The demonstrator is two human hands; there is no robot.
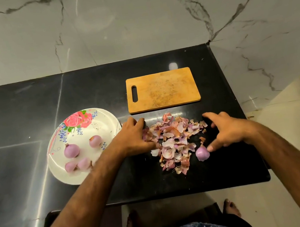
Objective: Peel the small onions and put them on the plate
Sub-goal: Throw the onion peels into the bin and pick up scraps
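Observation:
A white flowered plate point(106, 126) lies on the black counter at the left and carries several peeled purple onions point(71, 150). A heap of onion skins point(174, 138) lies to its right. My left hand point(135, 135) rests palm down on the heap's left edge, fingers on the skins; a small dark thing by its fingertips is unclear. My right hand point(226, 130) hovers at the heap's right edge with fingers spread. Its thumb tip touches a peeled onion point(202, 153) lying on the counter in front of the heap.
A wooden cutting board point(162, 89) lies behind the skins. The black counter point(176, 183) ends just right of my right hand and close in front of me. A marble wall stands behind it.

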